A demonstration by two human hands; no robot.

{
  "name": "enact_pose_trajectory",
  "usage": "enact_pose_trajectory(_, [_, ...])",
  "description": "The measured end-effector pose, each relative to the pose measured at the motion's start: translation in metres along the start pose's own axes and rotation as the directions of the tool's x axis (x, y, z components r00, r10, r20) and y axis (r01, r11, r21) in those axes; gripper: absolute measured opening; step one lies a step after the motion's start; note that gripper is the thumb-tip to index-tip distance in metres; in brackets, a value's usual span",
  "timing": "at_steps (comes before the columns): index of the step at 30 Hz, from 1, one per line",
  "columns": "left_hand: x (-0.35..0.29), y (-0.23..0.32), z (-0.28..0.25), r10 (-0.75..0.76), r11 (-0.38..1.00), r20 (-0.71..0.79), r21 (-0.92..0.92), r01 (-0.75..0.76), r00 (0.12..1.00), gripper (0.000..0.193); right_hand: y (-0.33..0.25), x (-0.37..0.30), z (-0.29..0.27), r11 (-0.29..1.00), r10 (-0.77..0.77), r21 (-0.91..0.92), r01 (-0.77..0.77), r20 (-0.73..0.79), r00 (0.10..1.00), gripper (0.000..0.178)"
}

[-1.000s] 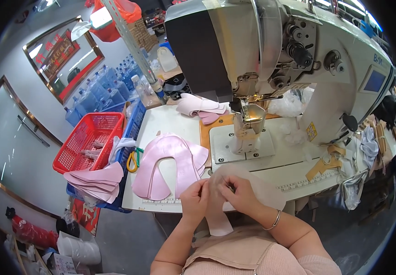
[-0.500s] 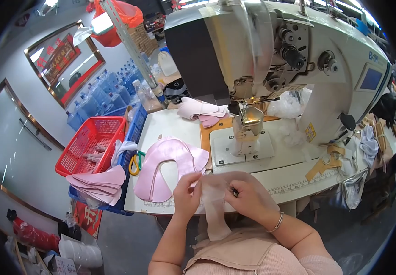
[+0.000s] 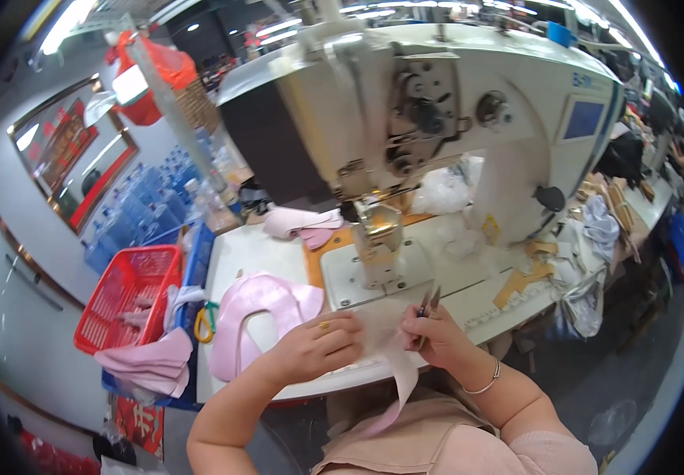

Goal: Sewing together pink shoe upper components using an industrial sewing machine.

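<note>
Between my hands, at the table's front edge, hangs a thin whitish-pink fabric piece (image 3: 385, 332). One strip of it drops toward my lap. My left hand (image 3: 322, 342), with a ring on one finger, pinches the piece's left side; its fingertips are partly hidden. My right hand (image 3: 437, 334) is closed around small thread snips (image 3: 429, 302), whose blades point up and away from me. The same hand touches the right edge of the fabric. Left of my hands, curved pink satin pieces (image 3: 235, 321) lie on the white table (image 3: 227, 257).
Beyond my hands stands a post-bed sewing machine (image 3: 381, 245). More pink pieces (image 3: 298, 223) lie behind the satin ones. At left are a red basket (image 3: 108, 317), a blue crate (image 3: 195, 269) and yellow-and-green-handled scissors (image 3: 205, 323). Tan scraps (image 3: 520, 281) lie at right.
The whole view has shifted, with the machine now further left. My left hand has turned back-up over the fabric. The snips in my right hand now show their blades, pointing upward.
</note>
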State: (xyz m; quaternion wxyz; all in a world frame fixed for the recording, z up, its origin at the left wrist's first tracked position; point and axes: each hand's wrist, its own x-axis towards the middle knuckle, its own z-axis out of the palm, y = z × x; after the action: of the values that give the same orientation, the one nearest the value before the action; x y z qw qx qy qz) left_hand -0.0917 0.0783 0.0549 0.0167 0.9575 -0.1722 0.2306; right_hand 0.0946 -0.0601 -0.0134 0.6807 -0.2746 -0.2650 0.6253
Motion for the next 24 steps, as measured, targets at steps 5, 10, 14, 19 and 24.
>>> enact_pose_trajectory(5, [0.007, 0.012, 0.01, -0.142, 0.972, 0.06, -0.182, 0.15, 0.988, 0.025, -0.001, -0.006, 0.01, 0.338, -0.594, -0.77, 0.542, 0.273, 0.757, 0.013])
enact_pose_trajectory(10, [0.009, 0.005, 0.003, -0.265, 0.839, 0.114, -0.462, 0.287, 0.957, 0.026, -0.001, -0.017, 0.012, 0.918, -0.224, -0.317, 0.239, 0.083, 0.971, 0.015])
enact_pose_trajectory(14, [-0.008, 0.014, -0.016, -0.248, 0.88, 0.312, -0.322, 0.348, 0.917, 0.016, -0.008, -0.069, -0.041, 0.729, -0.175, -0.679, 0.084, -0.066, 0.982, 0.006])
enact_pose_trajectory(19, [-0.054, 0.008, -0.058, -0.511, 0.694, 0.342, -0.377, 0.614, 0.788, 0.014, -0.048, -0.192, -0.16, 0.605, -0.357, -0.719, -0.341, -0.628, 0.691, 0.013])
enact_pose_trajectory(24, [-0.017, 0.009, -0.084, -0.384, 0.758, 0.43, -0.359, 0.545, 0.817, 0.019, -0.053, -0.294, -0.222, -0.192, -0.523, -0.534, -0.824, -0.655, 0.546, 0.013])
